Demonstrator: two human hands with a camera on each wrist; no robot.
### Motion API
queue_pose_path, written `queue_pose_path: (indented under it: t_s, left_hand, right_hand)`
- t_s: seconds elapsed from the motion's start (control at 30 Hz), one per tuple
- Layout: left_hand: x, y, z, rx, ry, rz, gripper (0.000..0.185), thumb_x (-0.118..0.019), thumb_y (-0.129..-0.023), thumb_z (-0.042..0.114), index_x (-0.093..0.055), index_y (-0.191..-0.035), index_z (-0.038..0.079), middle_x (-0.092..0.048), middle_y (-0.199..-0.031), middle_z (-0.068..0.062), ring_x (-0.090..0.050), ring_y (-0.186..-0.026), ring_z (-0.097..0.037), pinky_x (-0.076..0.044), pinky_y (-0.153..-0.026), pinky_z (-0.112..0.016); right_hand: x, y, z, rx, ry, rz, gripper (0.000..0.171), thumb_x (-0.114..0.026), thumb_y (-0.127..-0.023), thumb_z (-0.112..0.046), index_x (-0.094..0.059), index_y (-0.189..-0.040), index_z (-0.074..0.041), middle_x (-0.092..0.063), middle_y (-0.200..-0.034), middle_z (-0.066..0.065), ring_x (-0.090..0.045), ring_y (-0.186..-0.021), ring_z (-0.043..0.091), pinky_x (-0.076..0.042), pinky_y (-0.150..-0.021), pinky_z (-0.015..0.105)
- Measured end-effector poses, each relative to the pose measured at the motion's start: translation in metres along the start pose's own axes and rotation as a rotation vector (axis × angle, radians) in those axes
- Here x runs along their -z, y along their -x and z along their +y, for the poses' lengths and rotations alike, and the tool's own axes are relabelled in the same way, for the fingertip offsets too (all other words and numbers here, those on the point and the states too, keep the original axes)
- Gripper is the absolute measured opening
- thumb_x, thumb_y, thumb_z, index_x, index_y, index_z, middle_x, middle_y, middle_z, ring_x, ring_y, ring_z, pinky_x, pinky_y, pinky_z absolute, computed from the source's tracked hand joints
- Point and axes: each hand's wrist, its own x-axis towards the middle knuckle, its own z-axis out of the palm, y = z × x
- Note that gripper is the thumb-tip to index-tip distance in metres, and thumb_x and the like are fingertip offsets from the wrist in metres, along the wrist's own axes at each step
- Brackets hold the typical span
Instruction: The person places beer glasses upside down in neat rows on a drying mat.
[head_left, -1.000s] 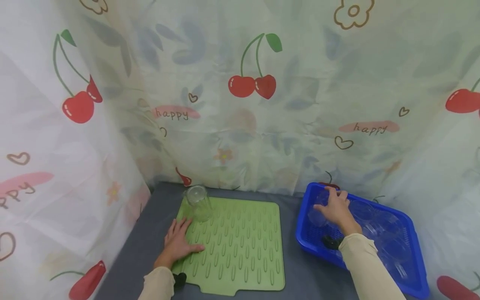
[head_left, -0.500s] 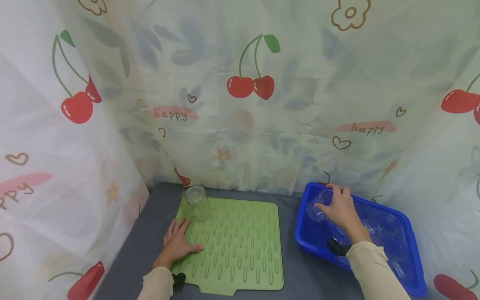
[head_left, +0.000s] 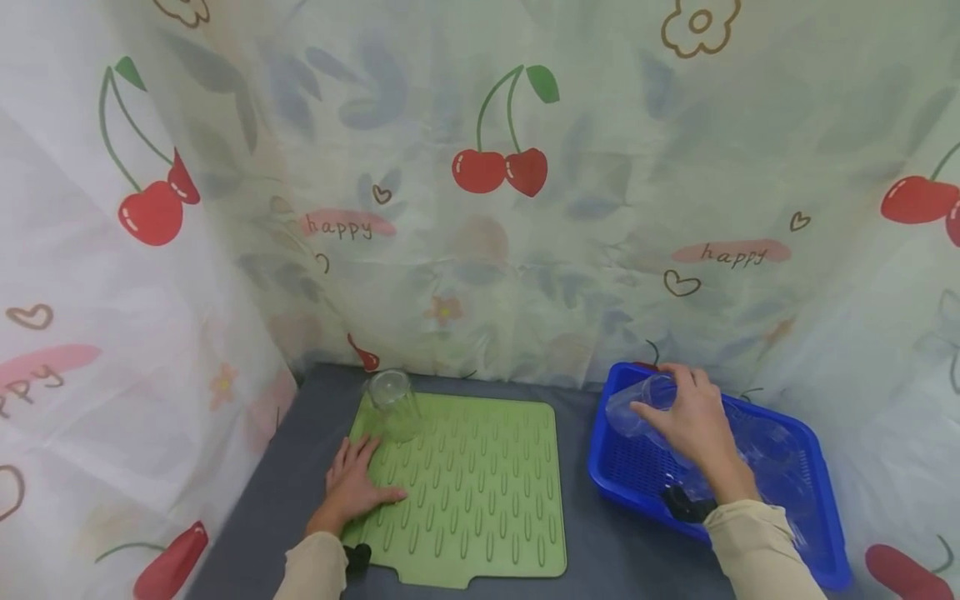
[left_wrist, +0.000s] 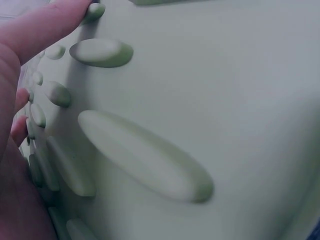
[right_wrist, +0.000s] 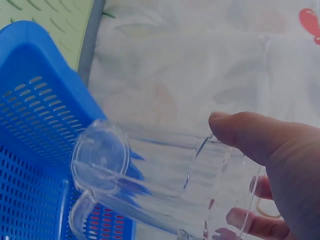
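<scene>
- Right hand has been shifted right; mug is pinched near its rim, base pointing left.
- Left hand is rested, spread, on mat.

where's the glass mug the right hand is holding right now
The glass mug is right of center in the head view, tilted in the right hand at the far left corner of the blue basket.

Curtain literally says "happy" twice, each on a pink blotch, plus a cut-off "ppy" on another at far left.
</scene>
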Motion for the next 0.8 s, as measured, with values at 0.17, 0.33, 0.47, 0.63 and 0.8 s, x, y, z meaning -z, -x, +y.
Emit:
queue_pose_path:
  t_s: [0.17, 0.33, 0.47, 0.63, 0.8]
  left_hand:
    - [-0.001, 0.000, 0.000, -0.020, 0.025, 0.019, 0.122, -0.086, -0.065, 0.068, -0.031, -0.161, 0.017, -0.021, -0.169, -0.017, -0.002, -0.157, -0.048, -0.012, -0.116, -0.079]
    - [-0.001, -0.001, -0.001, -0.020, 0.029, 0.022, 0.122, -0.086, -0.064, 0.068, -0.032, -0.161, 0.016, -0.021, -0.169, -0.017, -0.002, -0.157, -0.047, -0.012, -0.116, -0.079]
    - [0.001, -0.002, -0.002, -0.026, 0.026, 0.028, 0.123, -0.087, -0.063, 0.068, -0.034, -0.160, 0.016, -0.022, -0.169, -0.017, -0.004, -0.156, -0.048, -0.013, -0.115, -0.079]
    - [-0.003, -0.002, -0.005, -0.031, 0.037, 0.032, 0.123, -0.084, -0.063, 0.072, -0.032, -0.161, 0.017, -0.021, -0.169, -0.016, -0.002, -0.157, -0.048, -0.011, -0.115, -0.079]
    - [-0.005, -0.001, -0.005, -0.050, 0.053, 0.063, 0.125, -0.084, -0.061, 0.075, -0.035, -0.160, 0.017, -0.026, -0.167, -0.018, -0.005, -0.156, -0.050, -0.012, -0.113, -0.081]
  right_hand:
    - [0.005, 0.005, -0.004, 0.032, -0.023, 0.028, 0.082, -0.075, -0.089, -0.052, -0.044, -0.147, -0.002, -0.046, -0.141, 0.030, -0.044, -0.126, 0.052, -0.044, -0.093, 0.070]
    - [0.004, 0.011, -0.006, 0.017, -0.087, 0.028, 0.087, -0.068, -0.091, -0.060, -0.040, -0.150, -0.002, -0.048, -0.141, 0.029, -0.051, -0.123, 0.047, -0.048, -0.091, 0.064]
    - [0.002, 0.016, -0.010, 0.017, -0.144, 0.034, 0.086, -0.068, -0.092, -0.059, -0.039, -0.151, -0.003, -0.047, -0.143, 0.028, -0.052, -0.125, 0.046, -0.050, -0.093, 0.063]
    - [0.000, 0.019, -0.015, 0.043, -0.215, 0.069, 0.082, -0.071, -0.092, -0.054, -0.041, -0.150, -0.005, -0.049, -0.143, 0.025, -0.053, -0.126, 0.043, -0.053, -0.095, 0.060]
    - [-0.002, 0.021, -0.017, 0.043, -0.286, 0.042, 0.080, -0.071, -0.092, -0.053, -0.041, -0.151, -0.007, -0.050, -0.146, 0.023, -0.054, -0.129, 0.042, -0.055, -0.097, 0.059]
